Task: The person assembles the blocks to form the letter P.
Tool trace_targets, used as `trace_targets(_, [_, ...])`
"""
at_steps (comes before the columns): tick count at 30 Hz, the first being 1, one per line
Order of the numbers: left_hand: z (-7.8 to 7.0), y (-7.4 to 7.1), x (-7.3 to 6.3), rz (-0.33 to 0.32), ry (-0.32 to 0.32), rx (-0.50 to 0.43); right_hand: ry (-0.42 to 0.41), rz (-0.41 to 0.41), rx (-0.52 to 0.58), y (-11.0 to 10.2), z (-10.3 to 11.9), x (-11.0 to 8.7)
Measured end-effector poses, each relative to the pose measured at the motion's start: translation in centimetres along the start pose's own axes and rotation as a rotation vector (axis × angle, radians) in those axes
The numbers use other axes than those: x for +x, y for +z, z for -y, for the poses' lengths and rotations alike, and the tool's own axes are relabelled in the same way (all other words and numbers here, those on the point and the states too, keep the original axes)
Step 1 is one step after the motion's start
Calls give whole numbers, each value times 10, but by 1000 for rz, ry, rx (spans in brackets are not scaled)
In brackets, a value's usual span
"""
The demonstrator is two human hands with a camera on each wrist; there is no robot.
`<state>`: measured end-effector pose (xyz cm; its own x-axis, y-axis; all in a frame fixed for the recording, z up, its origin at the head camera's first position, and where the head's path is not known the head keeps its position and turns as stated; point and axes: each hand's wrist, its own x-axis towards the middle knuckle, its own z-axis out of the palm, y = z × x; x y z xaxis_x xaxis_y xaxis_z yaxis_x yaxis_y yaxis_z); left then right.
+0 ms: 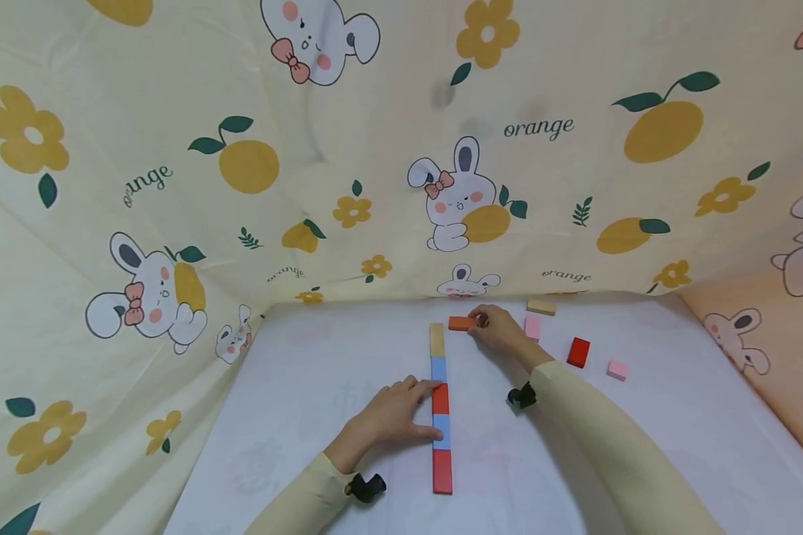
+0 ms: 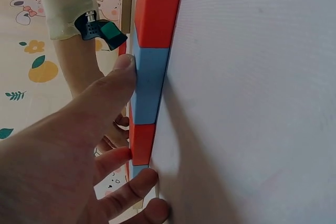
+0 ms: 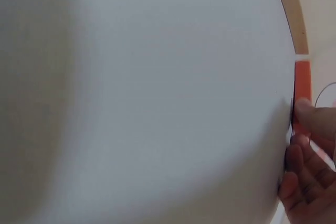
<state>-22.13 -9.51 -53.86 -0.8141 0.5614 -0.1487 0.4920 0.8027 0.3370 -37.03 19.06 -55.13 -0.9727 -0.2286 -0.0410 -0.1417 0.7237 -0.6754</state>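
A straight row of blocks runs away from me: a red block (image 1: 442,473) nearest, then a blue block (image 1: 444,440), a second red block (image 1: 441,401), a second blue block (image 1: 439,369) and a tan block (image 1: 437,339) at the far end. My left hand (image 1: 389,412) lies along the row's left side, its thumb touching the nearer blue block and its index finger the middle red one. Thumb and fingers of my right hand (image 1: 502,331) pinch the right end of an orange block (image 1: 459,323), just right of the tan block. A narrow gap separates those two in the right wrist view.
Right of the row lie loose blocks on the white table (image 1: 321,357): a tan one (image 1: 541,307), a pink one (image 1: 532,327) partly behind my right hand, a red one (image 1: 578,352) and a small pink one (image 1: 617,370). Patterned cloth (image 1: 375,111) surrounds the table.
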Motion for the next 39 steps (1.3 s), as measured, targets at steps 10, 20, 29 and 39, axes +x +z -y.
trace_targets(10, [-2, -1, 0, 9, -17, -3, 21, 92, 45, -7, -6, 2])
trace_targets(20, [0, 0, 2, 13, -11, -6, 16, 113, 17, -7, -4, 10])
trace_targets(29, [0, 3, 1, 24, -24, -14, 25, 112, 8, -2, -1, 11])
trace_targets(39, [0, 1, 3, 32, -41, -25, 42, 104, -11, -1, 3, 11])
